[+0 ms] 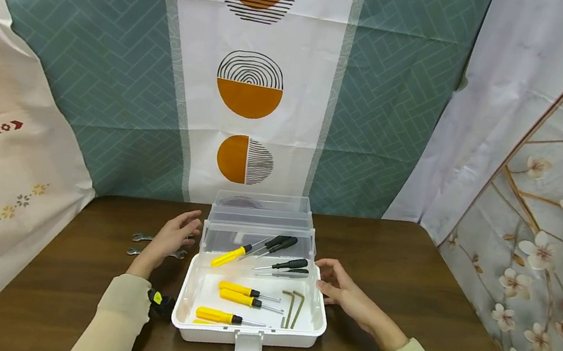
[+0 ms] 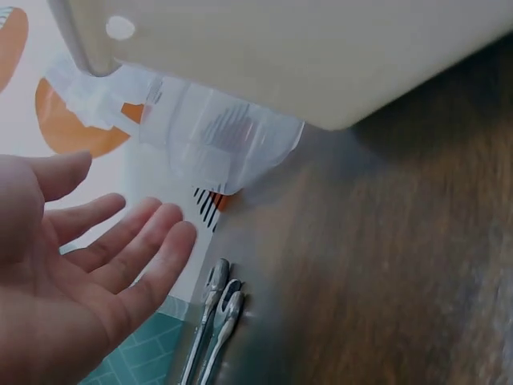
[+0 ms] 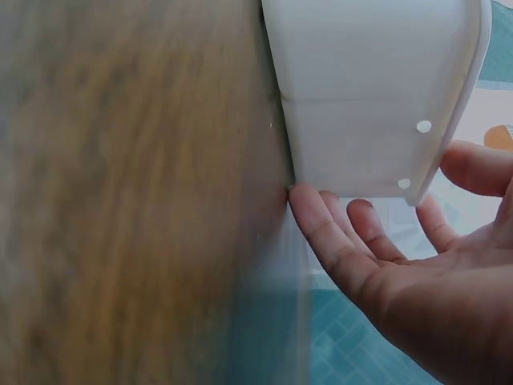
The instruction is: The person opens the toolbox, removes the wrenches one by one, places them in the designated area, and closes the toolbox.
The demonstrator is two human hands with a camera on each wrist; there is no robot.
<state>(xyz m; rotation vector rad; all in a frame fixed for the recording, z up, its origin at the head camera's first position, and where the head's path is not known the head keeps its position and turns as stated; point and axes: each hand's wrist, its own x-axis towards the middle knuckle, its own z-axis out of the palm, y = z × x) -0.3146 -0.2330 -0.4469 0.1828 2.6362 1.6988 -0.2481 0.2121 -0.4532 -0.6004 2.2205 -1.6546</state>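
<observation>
In the head view a white toolbox (image 1: 276, 339) lies with its clear lid (image 1: 261, 219) raised at the back. Yellow-handled screwdrivers (image 1: 237, 298), black-handled screwdrivers (image 1: 290, 265) and brass-coloured hex keys (image 1: 297, 309) lie inside. My left hand (image 1: 173, 238) is spread beside the lid's left side, over two wrenches (image 2: 213, 321); it holds nothing and stands apart from the box in the left wrist view. At the back right corner is my right hand (image 1: 346, 293), with loosely bent fingers. The right wrist view shows its thumb (image 3: 478, 168) at the rim and its fingertips near the back wall.
The toolbox stands on a dark brown wooden table (image 1: 384, 257). A white latch (image 1: 248, 343) hangs from its front. Behind the table hangs a green and white patterned cloth (image 1: 391, 113), with a floral cloth (image 1: 532, 286) on the right and a cream one (image 1: 2, 182) on the left.
</observation>
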